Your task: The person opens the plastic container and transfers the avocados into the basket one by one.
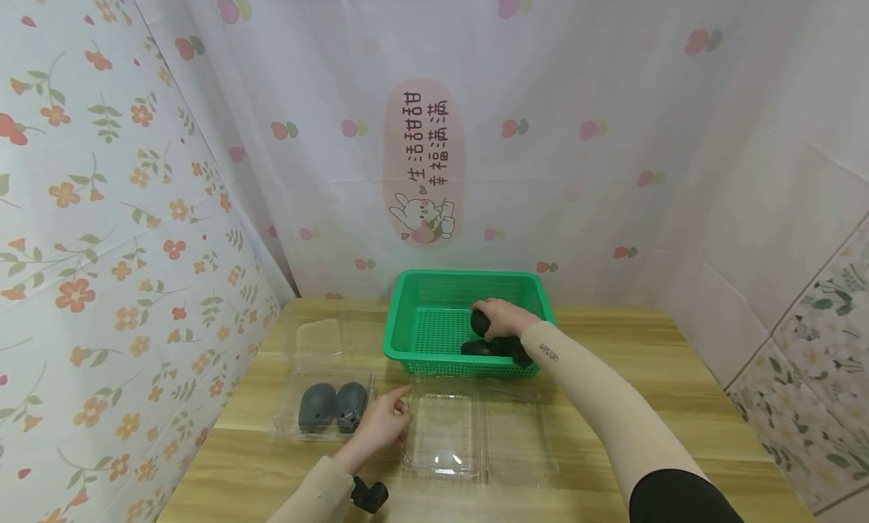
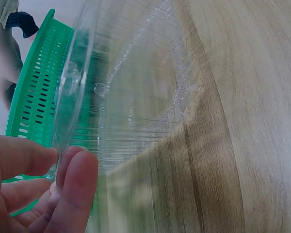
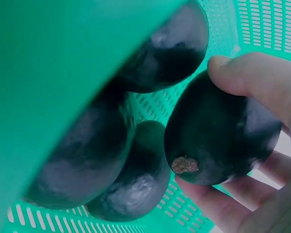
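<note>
My right hand (image 1: 502, 318) is inside the green basket (image 1: 400, 323), fingers and thumb curled round a dark avocado (image 3: 218, 131) with a brown stem end. Several more avocados (image 3: 136, 179) lie beside it in the basket. My left hand (image 1: 382, 425) is at the left edge of an open clear plastic clamshell box (image 1: 444, 436). In the left wrist view, its thumb and finger pinch the rim of that box, whose tray holds nothing. To the left of this hand, a second open clamshell box (image 1: 285, 413) holds two avocados (image 1: 317, 407) side by side.
The boxes and basket stand on a wood-grain table (image 1: 611, 372). The basket is at the back, close to a printed cloth curtain (image 1: 584, 191). The clamshell's flat lid (image 1: 523, 440) lies folded out to the right. Another floral cloth (image 1: 122, 281) hangs at the left.
</note>
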`<state>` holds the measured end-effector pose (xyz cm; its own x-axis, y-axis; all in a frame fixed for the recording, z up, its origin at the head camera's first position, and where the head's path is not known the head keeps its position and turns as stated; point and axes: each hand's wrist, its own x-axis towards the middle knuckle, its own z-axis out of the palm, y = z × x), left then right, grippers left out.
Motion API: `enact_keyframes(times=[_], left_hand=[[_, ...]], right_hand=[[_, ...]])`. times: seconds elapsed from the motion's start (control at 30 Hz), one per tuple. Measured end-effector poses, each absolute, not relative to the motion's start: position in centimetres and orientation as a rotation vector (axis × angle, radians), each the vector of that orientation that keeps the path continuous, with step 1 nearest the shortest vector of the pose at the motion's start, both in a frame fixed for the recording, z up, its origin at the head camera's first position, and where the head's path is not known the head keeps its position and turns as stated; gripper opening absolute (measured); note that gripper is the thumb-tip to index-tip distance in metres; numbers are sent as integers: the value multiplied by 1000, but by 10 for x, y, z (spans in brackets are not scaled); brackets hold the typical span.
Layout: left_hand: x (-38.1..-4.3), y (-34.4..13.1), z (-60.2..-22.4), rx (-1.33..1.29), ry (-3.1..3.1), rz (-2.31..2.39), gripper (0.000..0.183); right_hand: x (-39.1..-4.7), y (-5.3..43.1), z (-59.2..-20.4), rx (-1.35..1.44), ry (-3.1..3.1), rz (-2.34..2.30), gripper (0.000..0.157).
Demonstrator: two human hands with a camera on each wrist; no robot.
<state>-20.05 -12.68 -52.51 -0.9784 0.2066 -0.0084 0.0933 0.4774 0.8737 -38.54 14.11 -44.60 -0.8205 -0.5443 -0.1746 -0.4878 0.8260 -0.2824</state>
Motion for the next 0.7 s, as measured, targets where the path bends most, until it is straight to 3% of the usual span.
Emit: enact_keyframes(times=[0.7], left_hand=[[-202,-127,-526,234,2602,1518,53]], right_hand=[[-398,145,-446,-799,2754,-339,65]])
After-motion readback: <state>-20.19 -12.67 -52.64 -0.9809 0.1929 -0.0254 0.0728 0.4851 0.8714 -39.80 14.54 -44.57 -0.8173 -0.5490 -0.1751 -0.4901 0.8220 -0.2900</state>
